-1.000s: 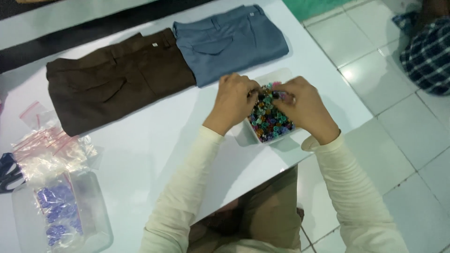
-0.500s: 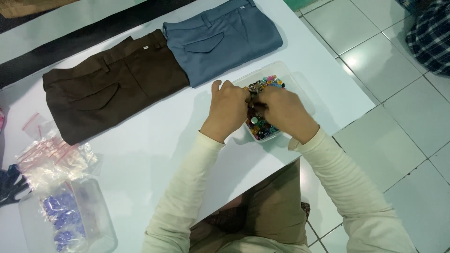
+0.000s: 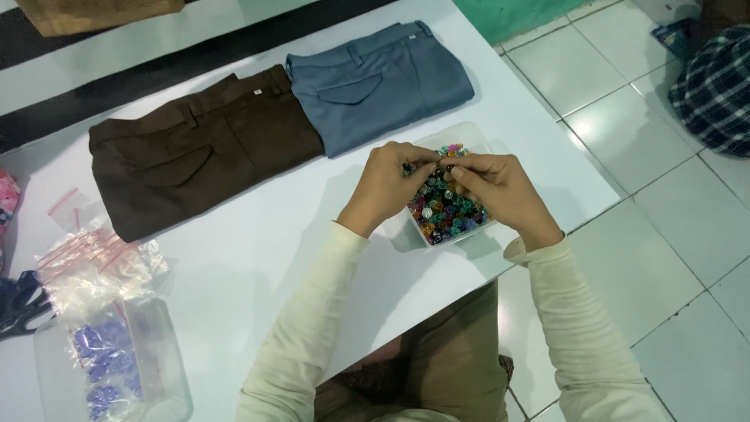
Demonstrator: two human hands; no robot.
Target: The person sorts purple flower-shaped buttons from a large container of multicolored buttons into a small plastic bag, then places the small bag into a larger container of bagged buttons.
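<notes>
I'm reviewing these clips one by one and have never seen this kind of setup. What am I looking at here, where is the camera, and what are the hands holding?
There is no machine: a person wears a camera on the head, looking down at their own hands. The left hand and right hand meet over a clear tray of mixed-colour beads, fingertips pinching something too small to make out. On the white table lie folded brown trousers and blue-grey trousers, small plastic bags and a clear tub of blue pieces.
</notes>
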